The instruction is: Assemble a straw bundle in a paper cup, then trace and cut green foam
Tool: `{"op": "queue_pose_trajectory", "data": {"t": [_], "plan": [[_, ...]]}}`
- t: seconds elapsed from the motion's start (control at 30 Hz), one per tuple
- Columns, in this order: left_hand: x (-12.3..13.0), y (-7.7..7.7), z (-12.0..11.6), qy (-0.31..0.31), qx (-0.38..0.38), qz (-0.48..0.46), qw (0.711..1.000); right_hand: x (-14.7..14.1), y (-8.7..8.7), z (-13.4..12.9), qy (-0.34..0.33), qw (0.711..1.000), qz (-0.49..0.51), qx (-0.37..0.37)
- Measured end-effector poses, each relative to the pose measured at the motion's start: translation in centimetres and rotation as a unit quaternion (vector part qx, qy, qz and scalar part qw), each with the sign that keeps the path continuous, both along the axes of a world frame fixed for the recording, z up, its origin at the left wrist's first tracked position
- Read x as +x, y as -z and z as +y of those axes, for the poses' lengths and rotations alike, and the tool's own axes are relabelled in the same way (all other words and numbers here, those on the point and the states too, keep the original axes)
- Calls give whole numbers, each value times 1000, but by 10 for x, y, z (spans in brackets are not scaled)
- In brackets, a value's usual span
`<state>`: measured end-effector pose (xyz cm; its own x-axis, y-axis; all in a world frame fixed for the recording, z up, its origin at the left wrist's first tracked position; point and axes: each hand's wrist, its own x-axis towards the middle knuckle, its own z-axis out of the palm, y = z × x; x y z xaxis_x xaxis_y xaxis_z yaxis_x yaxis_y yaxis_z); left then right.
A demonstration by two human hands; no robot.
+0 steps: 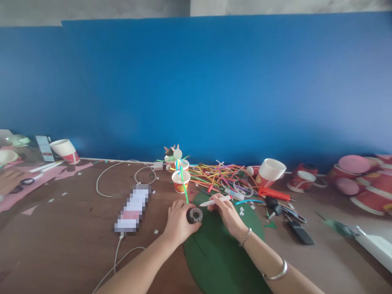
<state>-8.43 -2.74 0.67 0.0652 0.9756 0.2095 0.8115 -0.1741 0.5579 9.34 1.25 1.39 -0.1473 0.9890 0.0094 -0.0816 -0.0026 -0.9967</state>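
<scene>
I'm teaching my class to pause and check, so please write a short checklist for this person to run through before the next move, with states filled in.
1. Left hand grips the dark ring: ok.
2. Right hand holds the white pen: ok.
3. Pen tip touches the ring: cannot tell; they are close together.
4. Area beside the right hand free of white scraps: not ok, several lie there.
5. Phone apart from both hands: ok.
</scene>
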Motion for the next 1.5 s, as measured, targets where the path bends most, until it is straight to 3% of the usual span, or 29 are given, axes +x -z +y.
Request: {"op": "queue_pose_trajectory", "data": {"t": [0.27, 1.17, 1.5], "plan": [[4, -5, -15, 43, 36, 2, 998, 5, 5, 0, -23, 999, -24, 6], [5, -5, -18, 29, 6, 7, 1000, 5, 6, -3, -37, 999, -20, 5], [1, -5, -14, 52, -15, 6, 999, 3, 4, -14, -97, 988, -92, 83]]}}
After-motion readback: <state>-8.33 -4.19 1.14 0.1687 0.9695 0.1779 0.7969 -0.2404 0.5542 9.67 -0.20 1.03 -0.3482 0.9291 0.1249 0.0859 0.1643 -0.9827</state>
